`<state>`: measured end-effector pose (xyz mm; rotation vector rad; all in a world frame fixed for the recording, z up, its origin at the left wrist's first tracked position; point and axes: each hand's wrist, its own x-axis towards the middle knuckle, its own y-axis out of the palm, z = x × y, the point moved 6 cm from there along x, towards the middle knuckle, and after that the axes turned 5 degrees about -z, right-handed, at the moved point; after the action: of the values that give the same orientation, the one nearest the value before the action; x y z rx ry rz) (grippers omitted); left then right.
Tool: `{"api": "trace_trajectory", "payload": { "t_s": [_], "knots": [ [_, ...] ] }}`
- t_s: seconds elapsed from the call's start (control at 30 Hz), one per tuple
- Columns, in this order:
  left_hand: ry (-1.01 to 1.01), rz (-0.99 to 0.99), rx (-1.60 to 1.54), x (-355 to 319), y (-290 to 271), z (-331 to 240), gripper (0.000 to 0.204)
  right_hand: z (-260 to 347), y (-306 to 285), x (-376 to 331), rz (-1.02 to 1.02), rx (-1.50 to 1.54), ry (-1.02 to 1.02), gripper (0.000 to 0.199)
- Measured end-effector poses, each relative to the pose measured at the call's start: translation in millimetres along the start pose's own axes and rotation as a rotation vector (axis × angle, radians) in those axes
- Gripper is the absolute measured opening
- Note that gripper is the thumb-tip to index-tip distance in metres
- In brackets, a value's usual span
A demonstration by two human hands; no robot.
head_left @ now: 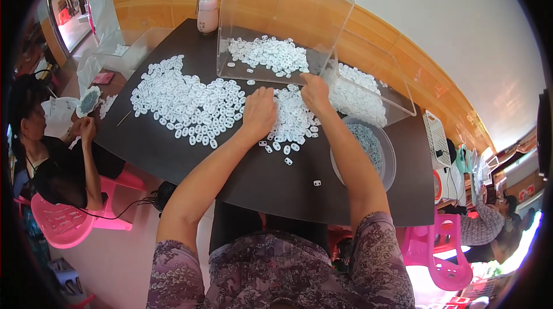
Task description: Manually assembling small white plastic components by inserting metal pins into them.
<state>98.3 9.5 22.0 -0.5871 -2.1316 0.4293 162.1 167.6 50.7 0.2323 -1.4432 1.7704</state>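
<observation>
Small white oval pieces with two holes each lie in heaps on the dark table. My left hand point(260, 112), its fingers curled down, rests at the left edge of the middle pile point(291, 116). At that pile's far right, my right hand point(315, 93) is closed beside the lower edge of a clear plastic bin point(288, 6). What either hand's fingers hold is hidden. The bin lies on its side, with more white pieces point(268, 54) inside. A wide heap of white pieces point(187, 98) spreads to the left of my left hand.
Beside my right forearm stands a clear tub point(390, 173) of small grey bits. Behind it, another clear container point(360, 98) holds white pieces. A pink bottle point(207, 15) stands at the back. On the left, a person point(52, 142) sits by the table; one stray piece point(317, 183) lies near the front.
</observation>
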Motion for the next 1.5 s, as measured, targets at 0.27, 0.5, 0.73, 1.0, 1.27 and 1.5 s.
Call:
{"api": "trace_trajectory", "payload": {
  "t_s": [0.27, 0.5, 0.73, 1.0, 1.27, 1.5],
  "knots": [
    [0.027, 0.150, 0.329, -23.1, 2.8, -22.0, 0.019, -12.5, 22.6, -12.7, 0.223, -0.293, -0.025, 0.008],
    [0.036, 0.199, 0.073, -27.9, -9.8, -39.0, 0.016, 4.6, 14.6, -4.5, 0.190, -0.175, -0.128, 0.020],
    [0.110, 0.159, -0.026, -38.0, -35.7, -60.7, 0.030, -1.9, 34.3, -14.2, 0.256, -0.137, -0.271, 0.031],
    [0.056, 0.248, -0.159, -70.1, -85.1, -73.6, 0.033, 2.3, 16.0, -1.4, 0.243, 0.034, -0.208, 0.039],
    [0.033, 0.157, -0.053, -89.3, -102.6, -57.3, 0.032, 16.3, 24.2, -13.2, 0.385, 0.033, -0.261, 0.040],
    [-0.010, 0.215, 0.006, -79.4, -92.3, -58.5, 0.031, 27.8, -22.0, -30.6, 0.233, 0.054, -0.278, 0.028]
  ]
}}
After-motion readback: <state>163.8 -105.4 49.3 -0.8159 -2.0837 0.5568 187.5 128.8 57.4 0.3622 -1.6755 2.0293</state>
